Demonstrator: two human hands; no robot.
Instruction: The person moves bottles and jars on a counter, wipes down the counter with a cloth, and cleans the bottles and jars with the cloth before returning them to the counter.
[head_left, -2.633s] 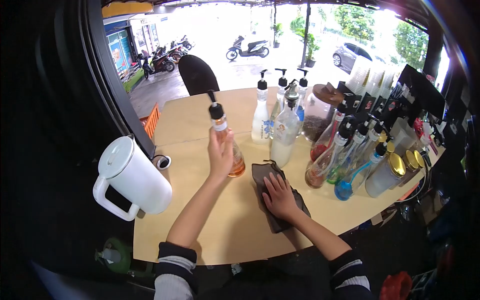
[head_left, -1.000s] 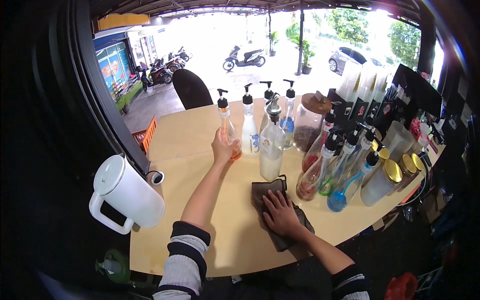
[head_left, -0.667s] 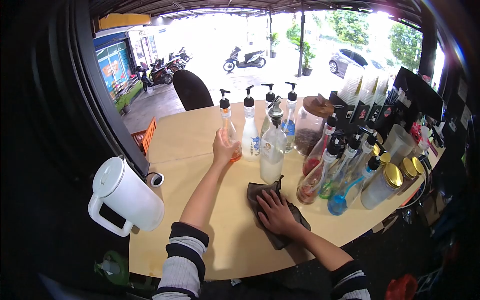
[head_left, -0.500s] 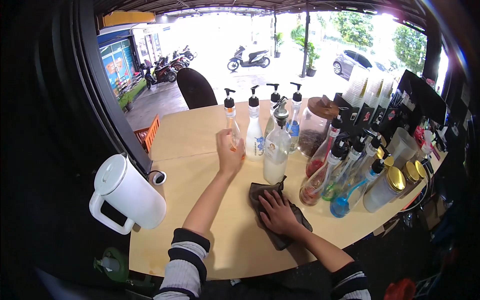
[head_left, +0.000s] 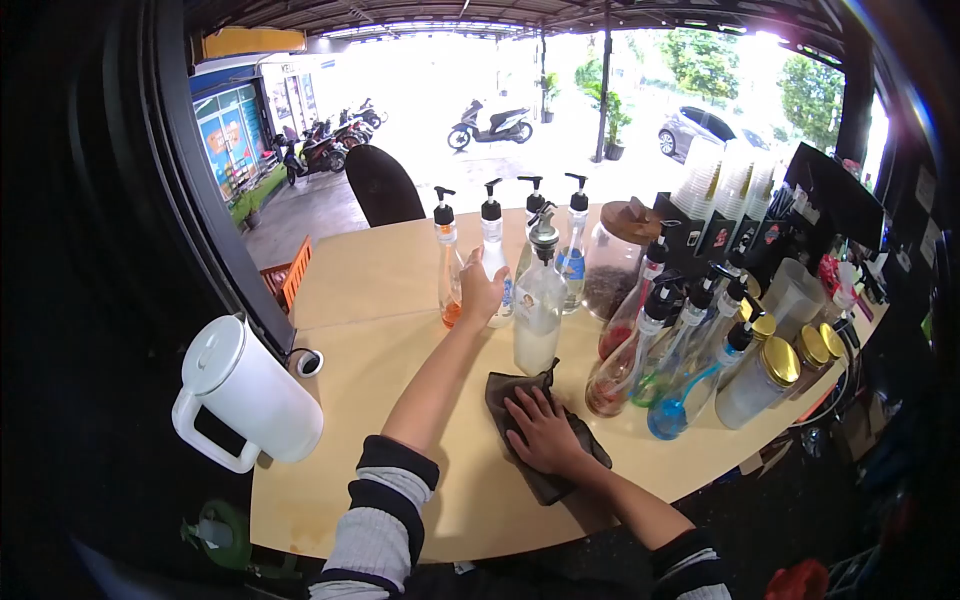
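Observation:
My left hand (head_left: 483, 289) is wrapped round a white pump bottle (head_left: 492, 255), which stands upright in the row at the back of the table. Just left of it is a pump bottle with orange liquid (head_left: 450, 290). A clear bottle with a metal pourer and whitish contents (head_left: 538, 325) stands to its right. My right hand (head_left: 543, 430) lies flat with fingers spread on a dark cloth (head_left: 545, 487) on the wooden table (head_left: 370, 345).
A white pitcher (head_left: 255, 400) stands at the left edge. Several coloured pump bottles (head_left: 665, 415), gold-lidded jars (head_left: 762, 385), a wooden-lidded jar (head_left: 612, 270) and stacked cups (head_left: 700, 185) crowd the right side. Behind the table is a dark chair (head_left: 383, 187).
My left hand has let go of the orange bottle, moved right and taken hold of the white one. My right hand stays on the cloth. The view has shifted slightly.

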